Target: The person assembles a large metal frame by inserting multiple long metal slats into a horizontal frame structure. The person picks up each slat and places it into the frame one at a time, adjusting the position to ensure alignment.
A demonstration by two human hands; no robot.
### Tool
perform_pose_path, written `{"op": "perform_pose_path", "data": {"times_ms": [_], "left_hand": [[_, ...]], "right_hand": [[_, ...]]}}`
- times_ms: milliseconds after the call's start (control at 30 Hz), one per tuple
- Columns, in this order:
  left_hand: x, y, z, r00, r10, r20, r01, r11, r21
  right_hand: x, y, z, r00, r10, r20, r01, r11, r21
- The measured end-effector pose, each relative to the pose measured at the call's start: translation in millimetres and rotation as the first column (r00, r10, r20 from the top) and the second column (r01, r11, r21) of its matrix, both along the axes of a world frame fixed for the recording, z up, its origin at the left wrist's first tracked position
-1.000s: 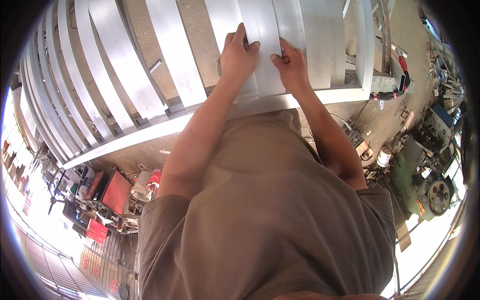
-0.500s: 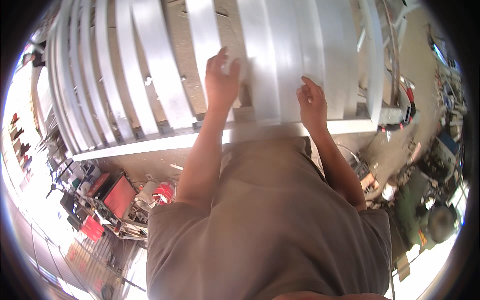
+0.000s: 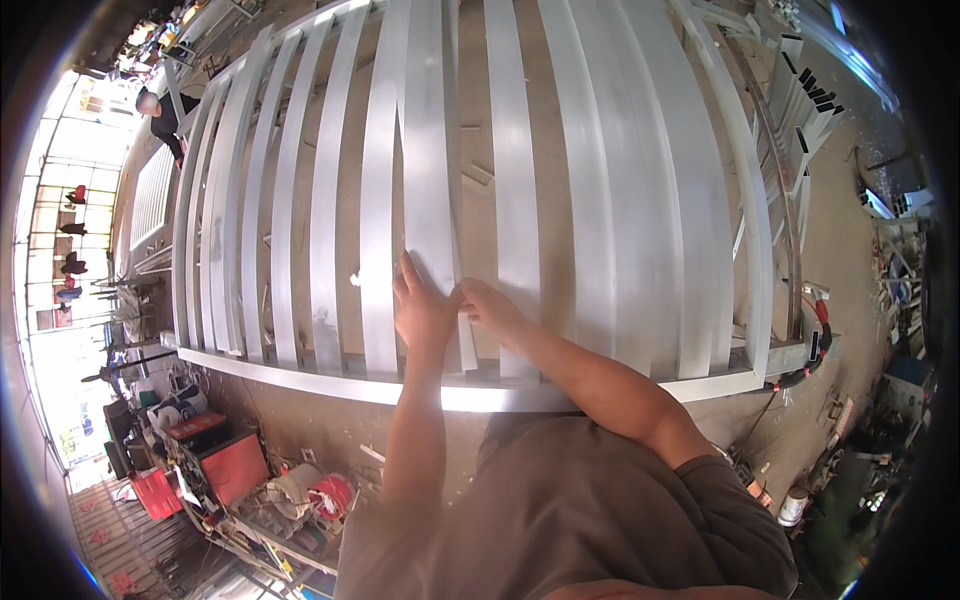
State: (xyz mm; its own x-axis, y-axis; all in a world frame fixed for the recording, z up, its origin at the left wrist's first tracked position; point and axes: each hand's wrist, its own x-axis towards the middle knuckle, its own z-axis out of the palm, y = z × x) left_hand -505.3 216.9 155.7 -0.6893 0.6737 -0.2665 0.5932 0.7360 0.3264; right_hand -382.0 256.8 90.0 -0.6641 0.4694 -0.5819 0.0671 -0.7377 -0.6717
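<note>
A silvery metal slat (image 3: pixel 428 150) lies lengthwise on a large frame of similar slats, slightly askew over its neighbours. Across its near part lies my left hand (image 3: pixel 425 308), fingers at the left edge and thumb toward the right, gripping it. My right hand (image 3: pixel 492 312) reaches over from the right, fingers curled at the slat's right edge, close beside my left thumb. Part of its grip is hidden. The slat's near end is covered by my left hand and wrist. A long metal rail (image 3: pixel 480 398) forms the frame's near side.
Wide metal panels (image 3: pixel 640 200) cover the frame's right part. Beyond its right corner runs a red and black cable (image 3: pixel 822 330). A red box (image 3: pixel 228 465) and clutter stand at lower left. Another person (image 3: pixel 165 115) is at far left. Hollow bars (image 3: pixel 800 110) stack at far right.
Both hands, earlier apart and raised above the frame, have come together on one slat. My right hand has moved left. The view has shifted, showing more of the frame and the far left.
</note>
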Motion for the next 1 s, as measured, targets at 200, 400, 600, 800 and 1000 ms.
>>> {"op": "perform_pose_path", "data": {"times_ms": [200, 400, 600, 800, 1000], "left_hand": [[1.0, 16.0, 26.4, 0.793, 0.008, 0.609, -0.241, 0.922, 0.302], [70.6, 19.4, 11.6, 0.845, -0.070, 0.530, -0.142, 0.926, 0.349], [125.9, 5.4, -17.6, 0.814, -0.089, 0.573, -0.088, 0.958, 0.274], [147.4, 1.5, -55.7, 0.747, -0.139, 0.650, -0.093, 0.947, 0.309], [156.8, 1.9, -55.0, 0.738, -0.162, 0.655, -0.149, 0.908, 0.392]], "right_hand": [[-4.3, -1.3, 42.8, 0.926, -0.341, 0.159, 0.295, 0.920, 0.256], [45.9, -1.7, 48.0, 0.803, -0.457, 0.383, 0.224, 0.826, 0.517], [111.9, -22.7, 37.0, 0.711, -0.482, 0.512, 0.129, 0.805, 0.579], [137.5, -31.2, 20.6, 0.690, -0.502, 0.521, 0.113, 0.786, 0.607], [146.0, -27.8, 16.2, 0.722, -0.490, 0.489, 0.134, 0.792, 0.596]]}}
